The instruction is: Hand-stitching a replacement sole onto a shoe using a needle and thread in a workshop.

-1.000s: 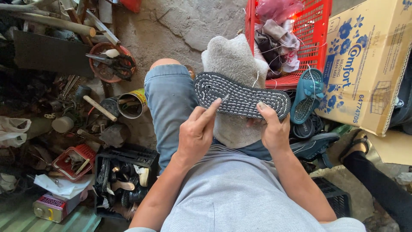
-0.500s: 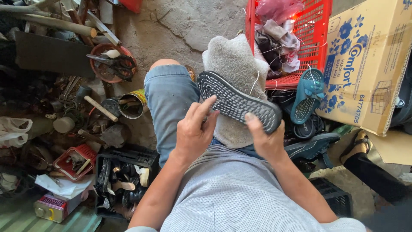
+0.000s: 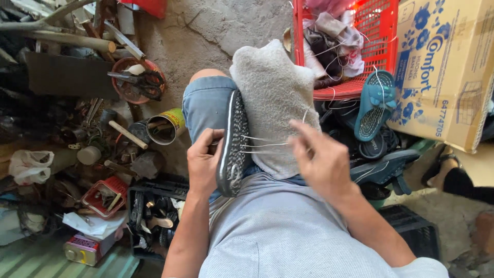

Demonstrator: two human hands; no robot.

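I count two hands in my view, my left hand (image 3: 205,163) and my right hand (image 3: 321,160). One dark shoe (image 3: 232,144) stands on edge between them, beside one grey towel (image 3: 272,98). Far right I see one red basket (image 3: 378,41), one cardboard box (image 3: 447,67) and one teal sandal (image 3: 374,105). On the left, one tin can (image 3: 165,126) and one pair of scissors (image 3: 139,82).

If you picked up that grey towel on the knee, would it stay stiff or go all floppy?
Probably floppy: the grey towel drapes over the knee and follows its shape. It looks fuzzy, so likely not slippery, and fairly light. It would not roll or break. The left hand holds a shoe sole against it.
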